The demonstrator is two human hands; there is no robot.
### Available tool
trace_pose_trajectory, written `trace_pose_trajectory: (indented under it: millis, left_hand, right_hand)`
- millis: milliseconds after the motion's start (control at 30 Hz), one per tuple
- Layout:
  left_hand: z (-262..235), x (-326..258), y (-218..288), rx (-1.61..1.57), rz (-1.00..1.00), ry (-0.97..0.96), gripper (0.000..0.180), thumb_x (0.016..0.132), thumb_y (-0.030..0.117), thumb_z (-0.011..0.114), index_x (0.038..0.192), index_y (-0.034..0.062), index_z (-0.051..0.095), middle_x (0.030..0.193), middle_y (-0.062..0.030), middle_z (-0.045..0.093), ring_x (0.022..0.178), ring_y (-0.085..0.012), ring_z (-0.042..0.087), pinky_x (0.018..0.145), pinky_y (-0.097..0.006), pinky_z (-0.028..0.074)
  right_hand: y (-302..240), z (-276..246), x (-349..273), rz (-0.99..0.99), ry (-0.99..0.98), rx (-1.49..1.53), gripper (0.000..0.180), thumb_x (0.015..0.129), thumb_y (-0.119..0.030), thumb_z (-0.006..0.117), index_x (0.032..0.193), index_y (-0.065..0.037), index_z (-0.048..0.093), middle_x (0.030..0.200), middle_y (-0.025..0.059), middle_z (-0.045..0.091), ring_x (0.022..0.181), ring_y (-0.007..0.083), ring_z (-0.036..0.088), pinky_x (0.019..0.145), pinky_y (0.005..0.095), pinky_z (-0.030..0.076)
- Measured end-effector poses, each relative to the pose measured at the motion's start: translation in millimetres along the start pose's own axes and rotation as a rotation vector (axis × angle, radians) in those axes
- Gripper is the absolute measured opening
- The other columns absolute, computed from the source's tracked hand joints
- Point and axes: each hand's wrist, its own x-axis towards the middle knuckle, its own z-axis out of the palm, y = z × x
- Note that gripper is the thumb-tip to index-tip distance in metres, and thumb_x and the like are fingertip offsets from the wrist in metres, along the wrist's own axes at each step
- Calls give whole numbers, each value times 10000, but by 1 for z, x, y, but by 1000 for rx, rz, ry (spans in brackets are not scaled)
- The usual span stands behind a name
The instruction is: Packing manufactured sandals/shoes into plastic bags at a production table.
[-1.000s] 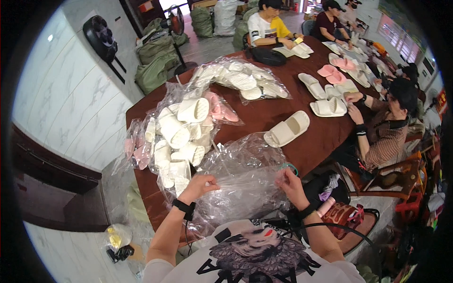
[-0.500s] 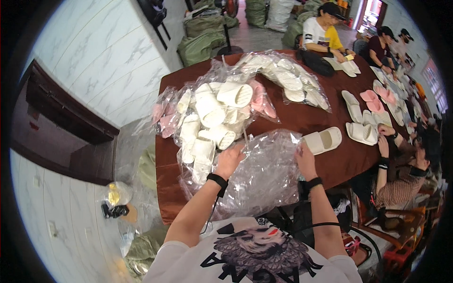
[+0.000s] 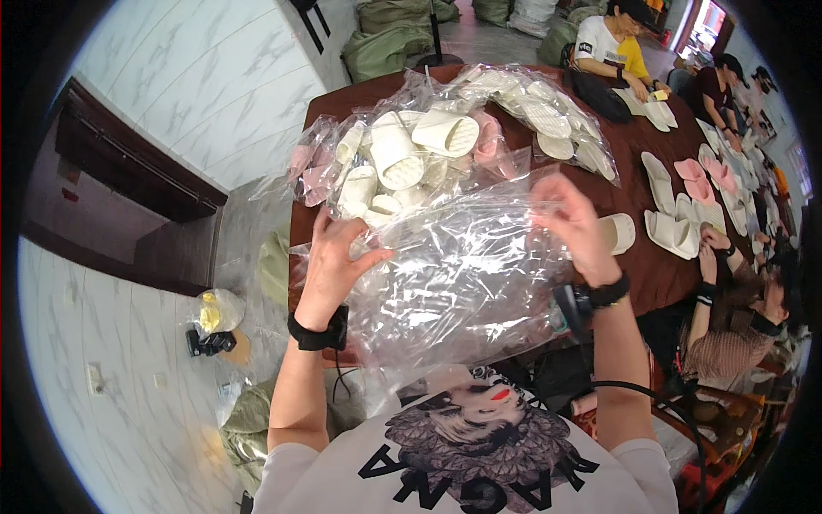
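Observation:
A large clear plastic bag (image 3: pixel 462 274) is spread in front of me, and I see nothing inside it. My right hand (image 3: pixel 572 221) pinches its upper right edge between thumb and fingers. Beside the bag's left edge, my left hand (image 3: pixel 336 261) is open, with thumb and fingers spread apart. Behind the bag lies a pile of white slippers (image 3: pixel 398 150) in clear plastic, partly covered by the bag. Some pink slippers (image 3: pixel 315 176) are at the pile's left side. A white slipper (image 3: pixel 618 233) lies just right of my right hand, partly hidden by it.
More bagged white slippers (image 3: pixel 548 116) lie farther back on the brown table (image 3: pixel 638 283). Loose white slippers (image 3: pixel 672 233) and pink slippers (image 3: pixel 693 178) are on the right. A co-worker (image 3: pixel 728 334) sits at the right edge, another person (image 3: pixel 612 47) at the far side.
Both hands have risen and moved apart, the left leftward and the right upward. The bag has been lifted and spread with them, now covering part of the slipper pile. The view has shifted slightly.

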Motion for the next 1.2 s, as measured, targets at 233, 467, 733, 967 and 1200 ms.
trace_pose_trajectory:
  millis: [233, 467, 733, 967, 1200]
  left_hand:
    - [129, -106, -95, 165, -292, -348, 545, 731, 326, 770, 1189, 119, 557, 993, -103, 654, 998, -283, 599, 934, -501, 413]
    - [110, -132, 11, 360, -210, -317, 862, 724, 544, 705, 1463, 310, 329, 1565, -89, 156, 1437, -400, 69, 1033, -746, 127]
    - [154, -196, -66, 246, -359, -607, 879, 705, 649, 665, 1459, 351, 325, 1588, -64, 109, 1449, -390, 12, 1012, -774, 71]
    - [121, -116, -113, -101, -631, 106, 465, 791, 257, 728, 1189, 85, 560, 1295, -164, 503, 1203, -398, 441, 937, -473, 411]
    - [138, -47, -183, 200, -1053, 117, 326, 798, 379, 694, 1010, 132, 672, 1244, -139, 570, 1230, -319, 478, 1077, -562, 236]
  right_hand:
    - [168, 19, -14, -68, 79, -603, 712, 776, -172, 718, 1412, -195, 397, 1323, 173, 482, 1196, 360, 473, 993, 455, 397]
    - [156, 57, -60, -129, -381, -1257, 830, 739, -380, 751, 1457, -320, 340, 1554, 120, 186, 1440, 381, 110, 1036, 719, 197]
    - [233, 47, -59, 92, -413, -1329, 849, 722, -505, 719, 1452, -279, 348, 1558, 97, 201, 1425, 383, 150, 1003, 754, 175]
    - [217, 45, -54, 91, -402, -1235, 757, 726, -469, 722, 1391, -256, 430, 1508, 76, 299, 1398, 390, 216, 1033, 725, 169]
    - [215, 52, -65, 72, -384, -1325, 745, 725, -478, 712, 1378, -246, 439, 1480, 99, 318, 1384, 391, 235, 1047, 704, 181]
